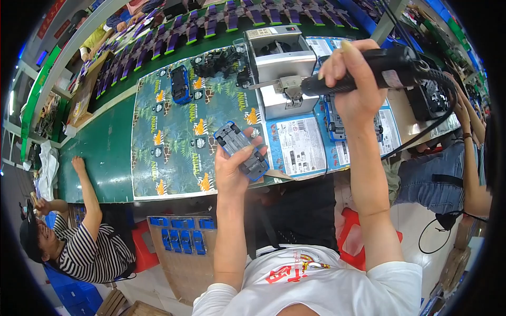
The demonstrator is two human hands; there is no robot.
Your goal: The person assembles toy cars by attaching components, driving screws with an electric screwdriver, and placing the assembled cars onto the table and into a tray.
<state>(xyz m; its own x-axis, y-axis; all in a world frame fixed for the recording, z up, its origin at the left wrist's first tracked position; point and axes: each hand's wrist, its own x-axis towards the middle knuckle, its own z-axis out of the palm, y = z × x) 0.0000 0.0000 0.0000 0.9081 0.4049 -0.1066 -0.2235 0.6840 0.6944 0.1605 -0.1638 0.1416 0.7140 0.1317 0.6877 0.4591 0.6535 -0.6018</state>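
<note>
One blue toy car point(232, 139) is gripped in the left hand point(229, 169), its black underside turned up and the thumb laid across it; it is held over the near edge of the green table point(100, 142). One black handheld electric driver point(391, 66) is gripped in the right hand point(358, 79), the fingers being wrapped around its body, and one dark cord point(449, 108) is looped from its rear end. Its nose is brought up to one metal fitting point(291, 87) at the front of one silver box-shaped machine point(279, 66) (whether the two are touching cannot be told).

A second blue car point(181, 85) is laid underside up on the animal-patterned sheet point(182, 139), well apart from both hands. Further blue-edged chassis pieces point(336, 126) are partly covered by the right forearm, so their number cannot be settled. Beside the machine, black parts point(219, 64) are heaped too closely to be counted.

Below the table, seven blue pieces point(186, 241) can be counted on one cardboard sheet point(184, 271), three above four. Two red stools point(356, 237) are seen, one on each side.
</note>
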